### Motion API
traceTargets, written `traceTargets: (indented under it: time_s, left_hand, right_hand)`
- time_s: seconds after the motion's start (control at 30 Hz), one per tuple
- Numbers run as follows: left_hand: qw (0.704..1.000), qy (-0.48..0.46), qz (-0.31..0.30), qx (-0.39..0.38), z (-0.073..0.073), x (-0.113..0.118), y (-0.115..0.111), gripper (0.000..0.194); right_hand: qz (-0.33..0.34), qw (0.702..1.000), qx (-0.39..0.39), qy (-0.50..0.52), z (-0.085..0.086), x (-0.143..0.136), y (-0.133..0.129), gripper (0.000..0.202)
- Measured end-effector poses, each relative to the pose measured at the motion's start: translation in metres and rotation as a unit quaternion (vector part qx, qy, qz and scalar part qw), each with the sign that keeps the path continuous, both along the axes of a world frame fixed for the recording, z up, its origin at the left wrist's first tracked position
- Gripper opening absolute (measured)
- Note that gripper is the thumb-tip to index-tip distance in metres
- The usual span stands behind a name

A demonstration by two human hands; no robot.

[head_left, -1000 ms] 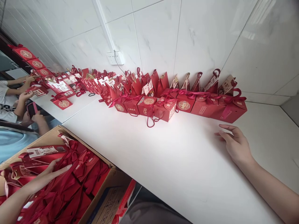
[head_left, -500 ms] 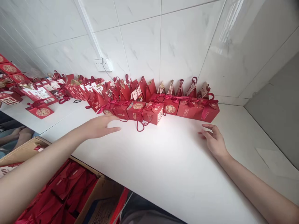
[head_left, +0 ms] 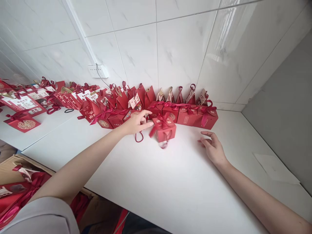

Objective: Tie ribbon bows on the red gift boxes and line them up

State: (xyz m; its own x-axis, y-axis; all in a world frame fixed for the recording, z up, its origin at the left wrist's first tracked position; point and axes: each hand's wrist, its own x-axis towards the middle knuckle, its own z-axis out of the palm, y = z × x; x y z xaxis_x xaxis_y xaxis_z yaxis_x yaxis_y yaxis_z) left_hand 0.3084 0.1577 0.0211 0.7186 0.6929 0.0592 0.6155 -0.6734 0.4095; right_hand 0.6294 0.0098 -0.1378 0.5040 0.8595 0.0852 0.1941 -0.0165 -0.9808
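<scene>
My left hand (head_left: 136, 123) reaches in front of the row of boxes, thumb and forefinger spread apart. Its fingertips are at the left side of a small red gift box (head_left: 165, 132) with a ribbon bow, which is slightly blurred; whether they touch it I cannot tell. A dark red cord loop (head_left: 139, 137) lies below the hand. Over on the right, my right hand (head_left: 213, 149) rests by the white table (head_left: 185, 182), fingers loosely curved and apart, holding nothing. It is nearest to a red box (head_left: 207, 118) at the row's right end.
Behind, red pointed bags (head_left: 149, 97) with loop handles line the tiled wall (head_left: 136, 48). More red boxes and cards (head_left: 21, 103) stand at the left. A cardboard carton (head_left: 8, 165) with red packages is below the table edge. A wall socket (head_left: 97, 71) has a cable.
My left hand has moved right to the ribboned gift box. That box has shifted forward, out from the row, and turned. The view has swung slightly; my right hand keeps its pose.
</scene>
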Motion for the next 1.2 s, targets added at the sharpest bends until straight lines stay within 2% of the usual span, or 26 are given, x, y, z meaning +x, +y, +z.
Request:
traceTargets:
  time_s: [0.07,0.13,0.2,0.23,0.27,0.3,0.33,0.4,0.47,0.53,0.6,0.67,0.73,0.83,0.9,0.97,1.03,1.13,1.2]
  left_hand:
    - [0.999,-0.030,0.042,0.015,0.011,-0.009,-0.011,0.064]
    - [0.981,-0.083,0.150,0.088,0.027,-0.021,-0.015,0.081]
    - [0.936,-0.179,0.253,0.166,0.046,-0.034,-0.011,0.090]
    - [0.910,-0.231,0.282,0.197,0.055,-0.039,-0.007,0.091]
    - [0.892,-0.271,0.289,0.215,0.063,-0.041,-0.004,0.091]
    - [0.888,-0.291,0.282,0.220,0.068,-0.041,-0.001,0.089]
    - [0.897,-0.287,0.264,0.208,0.070,-0.039,0.001,0.084]
    - [0.947,-0.216,0.196,0.132,0.060,-0.025,-0.001,0.067]
    - [0.988,-0.124,0.095,0.011,0.038,-0.005,-0.010,0.051]
    - [0.992,-0.102,0.029,-0.062,0.010,0.016,-0.021,0.054]
    - [0.991,-0.103,-0.008,-0.087,-0.013,0.032,-0.030,0.060]
    - [0.992,-0.094,-0.029,-0.073,-0.025,0.039,-0.037,0.061]
    - [0.993,-0.089,-0.035,-0.064,-0.023,0.038,-0.043,0.059]
    - [0.990,-0.093,-0.024,-0.102,-0.006,0.029,-0.055,0.052]
    - [0.989,-0.112,0.008,-0.093,0.004,0.022,-0.061,0.043]
    - [0.988,-0.134,0.047,-0.054,0.007,0.019,-0.063,0.035]
    - [0.988,-0.145,0.056,-0.020,0.003,0.018,-0.062,0.031]
    - [0.991,-0.132,0.001,-0.024,-0.008,0.020,-0.059,0.034]
    - [0.992,-0.116,-0.027,-0.048,-0.017,0.022,-0.058,0.039]
  right_hand:
    - [0.005,1.000,0.002,0.002,0.000,0.001,0.000,0.034]
    - [0.007,1.000,0.002,0.004,0.000,0.001,-0.001,0.035]
    - [0.007,1.000,-0.003,0.003,0.000,0.001,-0.001,0.035]
    - [0.007,1.000,-0.005,0.001,0.000,0.001,-0.001,0.035]
    - [0.006,1.000,-0.004,-0.001,0.001,0.001,-0.001,0.035]
    - [0.004,1.000,0.000,-0.005,0.001,0.000,-0.001,0.034]
    - [0.003,1.000,0.007,-0.008,0.001,0.000,0.000,0.034]
    - [0.000,1.000,0.018,-0.017,0.001,-0.001,0.001,0.034]
    - [-0.002,0.999,0.025,-0.028,0.003,-0.003,0.003,0.034]
    - [-0.001,0.999,0.034,-0.039,0.008,-0.007,0.004,0.034]
    - [0.009,0.998,0.048,-0.051,0.016,-0.013,0.006,0.033]
    - [0.033,0.996,0.063,-0.063,0.028,-0.022,0.007,0.032]
    - [0.067,0.992,0.082,-0.062,0.041,-0.029,0.011,0.032]
    - [0.097,0.987,0.121,-0.040,0.062,-0.035,0.019,0.033]
    - [0.079,0.984,0.155,-0.045,0.078,-0.033,0.025,0.033]
    - [0.066,0.979,0.186,-0.043,0.093,-0.031,0.029,0.033]
    - [0.084,0.977,0.188,-0.050,0.107,-0.031,0.028,0.031]
    - [0.133,0.972,0.163,-0.103,0.120,-0.039,0.017,0.024]
    - [0.195,0.959,0.133,-0.155,0.124,-0.048,0.007,0.021]
